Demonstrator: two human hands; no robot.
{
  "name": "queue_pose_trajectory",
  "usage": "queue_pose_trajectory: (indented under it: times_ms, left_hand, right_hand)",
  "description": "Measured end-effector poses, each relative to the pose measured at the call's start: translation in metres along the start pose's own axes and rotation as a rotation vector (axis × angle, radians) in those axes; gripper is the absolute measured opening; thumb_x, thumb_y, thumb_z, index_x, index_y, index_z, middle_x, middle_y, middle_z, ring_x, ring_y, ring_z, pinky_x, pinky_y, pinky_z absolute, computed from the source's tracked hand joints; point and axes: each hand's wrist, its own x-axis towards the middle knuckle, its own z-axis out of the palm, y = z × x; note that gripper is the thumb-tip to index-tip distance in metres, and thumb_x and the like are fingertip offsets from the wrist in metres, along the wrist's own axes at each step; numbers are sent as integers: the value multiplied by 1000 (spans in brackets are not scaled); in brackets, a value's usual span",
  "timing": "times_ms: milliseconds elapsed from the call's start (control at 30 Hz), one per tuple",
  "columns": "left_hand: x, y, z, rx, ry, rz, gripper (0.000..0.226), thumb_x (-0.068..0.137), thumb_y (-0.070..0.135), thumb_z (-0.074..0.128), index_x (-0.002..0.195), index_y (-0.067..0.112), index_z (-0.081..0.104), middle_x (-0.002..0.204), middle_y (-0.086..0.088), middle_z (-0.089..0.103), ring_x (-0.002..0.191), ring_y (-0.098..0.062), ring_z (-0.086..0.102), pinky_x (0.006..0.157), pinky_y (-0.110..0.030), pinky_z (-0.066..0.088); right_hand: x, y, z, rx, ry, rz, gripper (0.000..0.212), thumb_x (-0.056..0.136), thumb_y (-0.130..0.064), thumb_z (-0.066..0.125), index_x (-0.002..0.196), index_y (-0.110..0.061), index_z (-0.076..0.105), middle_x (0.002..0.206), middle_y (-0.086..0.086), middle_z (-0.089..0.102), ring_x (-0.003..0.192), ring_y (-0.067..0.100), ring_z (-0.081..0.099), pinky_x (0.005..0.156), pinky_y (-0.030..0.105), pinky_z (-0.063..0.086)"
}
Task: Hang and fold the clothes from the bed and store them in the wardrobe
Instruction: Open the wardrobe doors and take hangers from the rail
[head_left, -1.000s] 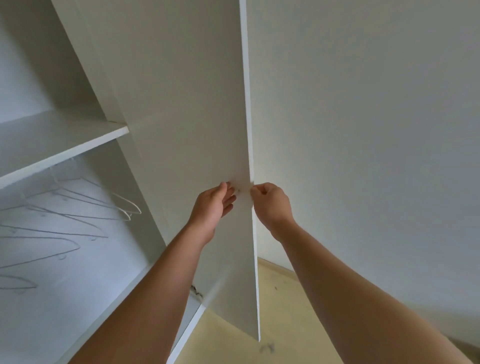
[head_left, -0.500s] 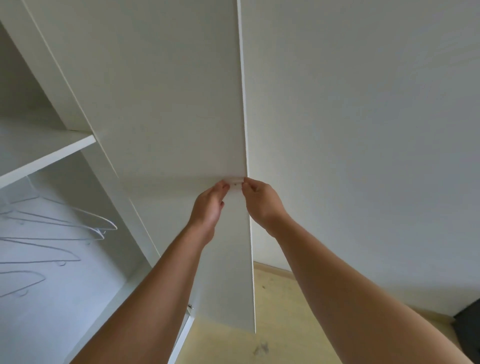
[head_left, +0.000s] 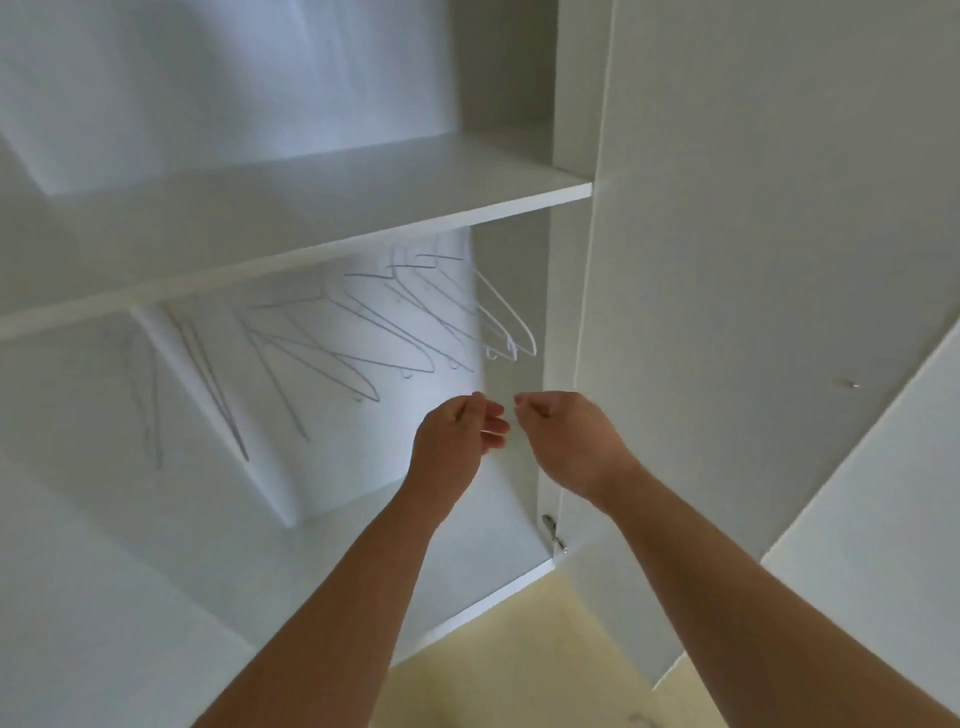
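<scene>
The white wardrobe (head_left: 571, 130) stands open in front of me. Several thin white wire hangers (head_left: 415, 322) hang in a row under its shelf (head_left: 311, 218). My left hand (head_left: 457, 436) and my right hand (head_left: 566, 441) are raised side by side just below the rightmost hangers, a small gap between them. The left hand's fingers are relaxed and partly extended. The right hand's fingers are curled inward. Neither hand holds anything that I can see. No clothes are in view.
The wardrobe's right door (head_left: 727, 312) is swung open at my right, with a small knob (head_left: 852, 384) on it and a metal hinge (head_left: 550, 530) low on the frame. Pale yellow floor (head_left: 519, 649) shows below the wardrobe's base.
Both hands have let go of the door's edge, which they pinched before. The view has swung left, from the door and wall onto the wardrobe's inside.
</scene>
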Motion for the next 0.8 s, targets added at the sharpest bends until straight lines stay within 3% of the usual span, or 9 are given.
queue_pose_trajectory:
  times_ms: [67,133,200,267,433,533,633,700,800]
  left_hand:
    - [-9,-11,-43,44,141,0,35,105,27,43,91,14,72,82,1,77,74,-18,73,74,-32,56]
    - [-19,-20,-87,77,292,-3,32,103,26,45,89,16,72,80,3,76,71,-16,72,72,-32,56]
    - [-27,-27,-124,114,443,-8,30,102,25,46,87,18,70,78,4,75,69,-14,71,70,-29,55]
    - [-34,-36,-168,165,624,0,28,102,24,46,87,19,70,78,5,73,71,-12,70,71,-24,52]
    - [-26,-50,-261,413,921,-1,24,100,22,46,101,17,69,88,15,67,78,3,59,62,1,37]
    - [6,-69,-303,476,911,-160,32,101,24,45,123,11,63,108,2,67,100,-17,63,72,-6,36]
    - [46,-99,-331,446,786,-395,46,100,27,47,140,4,48,136,-16,58,121,-32,58,83,-30,42]
    - [69,-117,-344,439,717,-505,45,100,29,46,135,0,49,133,-21,58,119,-38,58,86,-40,47]
    - [94,-137,-357,421,682,-564,49,101,35,44,133,-2,50,131,-23,58,119,-41,57,92,-43,47]
  right_hand:
    - [5,-23,34,-14,-107,-50,35,104,-24,39,104,-4,68,86,9,71,68,23,59,71,35,51]
    - [8,-43,68,-48,-187,-126,35,104,-24,38,94,0,62,75,8,65,65,21,54,77,41,53]
    - [9,-60,93,-67,-237,-185,35,104,-25,38,103,1,63,94,12,72,88,30,65,90,44,51]
    - [9,-78,120,-57,-298,-234,35,104,-25,39,116,0,61,116,16,67,112,33,60,96,43,49]
    - [18,-110,167,-96,-375,-309,35,104,-24,37,114,-2,64,106,13,70,101,30,65,80,32,54]
    - [29,-121,188,-121,-397,-313,33,103,-21,37,99,-2,64,95,11,71,86,31,66,78,35,55]
    - [41,-126,206,-154,-404,-300,31,102,-21,37,88,-5,60,76,4,63,68,23,58,66,28,50]
    - [51,-127,215,-158,-412,-294,30,101,-20,37,85,-6,58,71,6,60,64,24,53,60,29,43]
    - [64,-126,218,-169,-405,-270,30,102,-23,37,93,-7,61,78,7,66,79,31,60,63,30,45]
